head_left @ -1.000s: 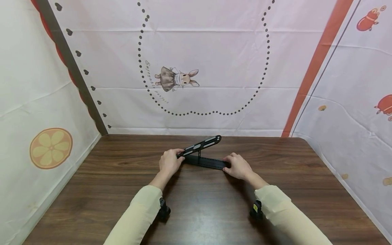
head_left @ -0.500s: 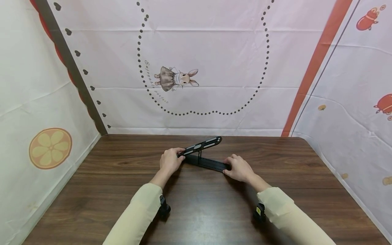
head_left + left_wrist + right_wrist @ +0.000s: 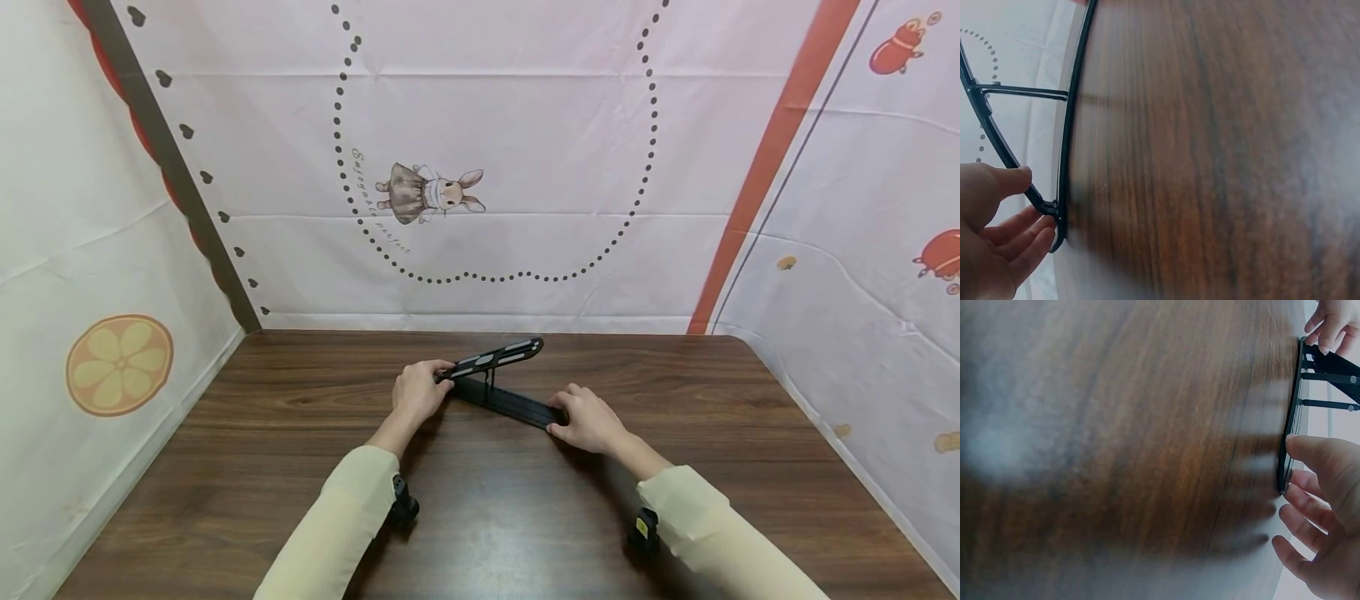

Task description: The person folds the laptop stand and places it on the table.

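A black folding stand, which looks like a laptop stand [image 3: 517, 406], rests on the table in the head view. Its slanted upper arm [image 3: 497, 358], with grey pads, rises to the right from the hinged end, propped over the flat base by a thin strut [image 3: 1025, 92]. My left hand [image 3: 417, 392] grips the hinged end, thumb on the upper arm and fingertips under the hinge in the left wrist view. At the base's free right end, my right hand [image 3: 590, 421] pinches it between thumb and fingers. The other fingers of that hand are spread in the right wrist view.
The brown wooden table [image 3: 480, 517] meets a white printed cloth [image 3: 525, 167] at the back and both sides. A small black camera [image 3: 402, 502] sits at the left wrist, another black camera [image 3: 643, 531] at the right.
My right hand has drawn the base's right end slightly nearer to me, so the base slants more. The upper arm's tip has dropped a little. My left hand stays nearly in place.
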Demonstrator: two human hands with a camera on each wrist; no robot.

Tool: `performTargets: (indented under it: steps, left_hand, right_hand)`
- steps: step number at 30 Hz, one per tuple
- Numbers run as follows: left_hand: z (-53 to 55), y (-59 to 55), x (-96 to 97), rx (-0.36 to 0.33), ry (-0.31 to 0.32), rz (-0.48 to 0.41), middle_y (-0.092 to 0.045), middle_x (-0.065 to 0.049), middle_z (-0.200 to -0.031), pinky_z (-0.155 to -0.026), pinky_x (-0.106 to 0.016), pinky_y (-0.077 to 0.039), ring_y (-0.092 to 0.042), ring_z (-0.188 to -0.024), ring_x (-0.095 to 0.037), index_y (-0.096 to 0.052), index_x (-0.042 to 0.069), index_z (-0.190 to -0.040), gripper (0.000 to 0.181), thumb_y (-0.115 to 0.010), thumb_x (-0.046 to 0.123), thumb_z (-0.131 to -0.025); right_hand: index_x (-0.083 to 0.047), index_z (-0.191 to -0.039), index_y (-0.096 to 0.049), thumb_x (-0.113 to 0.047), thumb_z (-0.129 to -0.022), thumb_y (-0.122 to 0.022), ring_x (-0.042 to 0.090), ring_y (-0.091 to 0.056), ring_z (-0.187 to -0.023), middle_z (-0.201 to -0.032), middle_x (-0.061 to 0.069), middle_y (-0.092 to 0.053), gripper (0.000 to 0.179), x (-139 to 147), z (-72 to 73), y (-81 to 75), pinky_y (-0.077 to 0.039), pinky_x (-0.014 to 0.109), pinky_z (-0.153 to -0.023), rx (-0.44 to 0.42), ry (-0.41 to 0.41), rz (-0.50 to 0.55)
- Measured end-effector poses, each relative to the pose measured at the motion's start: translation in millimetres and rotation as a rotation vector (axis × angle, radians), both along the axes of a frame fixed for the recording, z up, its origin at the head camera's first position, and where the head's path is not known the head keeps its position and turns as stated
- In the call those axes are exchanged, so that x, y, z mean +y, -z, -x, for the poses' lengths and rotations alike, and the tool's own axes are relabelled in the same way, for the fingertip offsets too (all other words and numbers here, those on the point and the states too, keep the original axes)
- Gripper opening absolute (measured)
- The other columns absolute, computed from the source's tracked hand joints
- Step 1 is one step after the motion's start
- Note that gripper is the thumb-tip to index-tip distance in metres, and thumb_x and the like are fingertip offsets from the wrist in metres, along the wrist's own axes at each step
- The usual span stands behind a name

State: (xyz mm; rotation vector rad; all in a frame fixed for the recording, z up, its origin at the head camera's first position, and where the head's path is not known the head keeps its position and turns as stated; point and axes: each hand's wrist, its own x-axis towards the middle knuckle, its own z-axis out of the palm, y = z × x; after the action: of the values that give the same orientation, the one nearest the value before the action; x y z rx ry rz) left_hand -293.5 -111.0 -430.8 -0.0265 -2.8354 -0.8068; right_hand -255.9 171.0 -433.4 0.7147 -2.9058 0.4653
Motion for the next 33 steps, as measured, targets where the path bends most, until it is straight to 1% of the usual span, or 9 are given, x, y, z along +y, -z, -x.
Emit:
performTargets:
  steps: [7,11,17,21,26,33]
  left_hand:
    - [1.5,1.2,-0.2,0.004,0.013,-0.018,-0.068,0.002,-0.097,-0.051,-0.025,-0.038,-0.056,-0.067,-0.015,-0.068,0.028,-0.109,0.027,-0.069,0.024,-0.083]
    - [1.7,1.9,-0.5,0.010,0.017,-0.043,-0.068,0.002,-0.098,-0.055,-0.027,-0.041,-0.059,-0.073,-0.017,-0.069,0.028,-0.107,0.025,-0.069,0.024,-0.082]
    - [2.6,3.9,-0.1,0.032,0.019,-0.065,-0.069,0.003,-0.098,-0.067,-0.034,-0.046,-0.062,-0.086,-0.020,-0.069,0.025,-0.104,0.023,-0.069,0.024,-0.081]
    - [3.4,4.5,0.1,0.042,0.024,-0.068,-0.069,0.003,-0.098,-0.069,-0.036,-0.046,-0.062,-0.088,-0.021,-0.070,0.024,-0.102,0.022,-0.070,0.023,-0.080]
    - [4.2,4.6,0.3,0.038,0.034,-0.075,-0.069,0.004,-0.098,-0.071,-0.037,-0.046,-0.063,-0.090,-0.021,-0.070,0.026,-0.102,0.021,-0.069,0.025,-0.081]
    - [6.6,5.4,0.4,0.031,0.050,-0.072,-0.069,0.004,-0.100,-0.070,-0.037,-0.047,-0.063,-0.088,-0.021,-0.070,0.027,-0.103,0.021,-0.068,0.025,-0.082]
  right_hand:
    - [-0.008,-0.101,-0.065,-0.025,-0.077,-0.073,0.018,-0.053,-0.081,-0.090,0.002,-0.056,0.030,2,-5.5,-0.8,-0.045,0.035,-0.068,0.022,-0.062,-0.001]
    - [-0.007,-0.101,-0.065,-0.026,-0.076,-0.073,0.017,-0.054,-0.080,-0.089,0.003,-0.056,0.031,3,-8.5,-0.7,-0.046,0.034,-0.068,0.051,-0.099,-0.004]
    - [-0.007,-0.099,-0.065,-0.025,-0.076,-0.073,0.017,-0.054,-0.078,-0.087,0.003,-0.056,0.031,4,-13.1,-1.4,-0.046,0.033,-0.066,0.093,-0.136,-0.018]
    - [-0.007,-0.098,-0.064,-0.025,-0.076,-0.074,0.016,-0.054,-0.077,-0.085,0.002,-0.055,0.030,4,-15.6,-0.9,-0.045,0.031,-0.065,0.099,-0.145,-0.022]
    - [-0.007,-0.097,-0.064,-0.024,-0.075,-0.074,0.015,-0.053,-0.076,-0.084,0.001,-0.055,0.030,4,-18.7,0.3,-0.044,0.030,-0.063,0.108,-0.169,-0.017]
    - [-0.007,-0.096,-0.064,-0.025,-0.074,-0.075,0.015,-0.054,-0.076,-0.084,0.001,-0.056,0.030,3,-24.4,2.2,-0.044,0.029,-0.059,0.132,-0.204,0.004]
